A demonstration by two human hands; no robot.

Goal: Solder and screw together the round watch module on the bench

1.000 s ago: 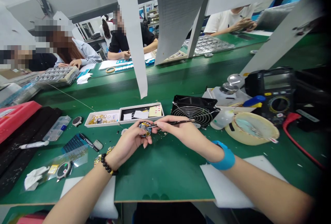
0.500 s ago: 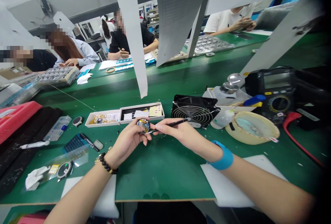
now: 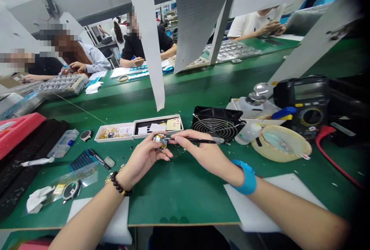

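My left hand [image 3: 146, 157] is closed around the edge of a small round watch module [image 3: 161, 140] with blue and yellow parts on its face. My right hand [image 3: 199, 151] grips black tweezers [image 3: 206, 141], held nearly level. Their tips point left at the module's right edge; whether they touch it I cannot tell. Just behind the hands lie a white box of small golden parts [image 3: 100, 136] and a white box with paper slips [image 3: 181, 125].
A black fan [image 3: 218, 125] stands behind my right hand, with a yellowish bowl [image 3: 308, 148] and a multimeter [image 3: 312, 105] farther right. To the left lie a watch [image 3: 71, 190], a marker pen [image 3: 98, 158] and a clear parts case [image 3: 63, 144]. Co-workers sit across the bench.
The tweezers have swung to a flatter angle, with their tips a little higher at the module's right side. The module looks more tilted in my left hand. My right wrist has shifted slightly left.
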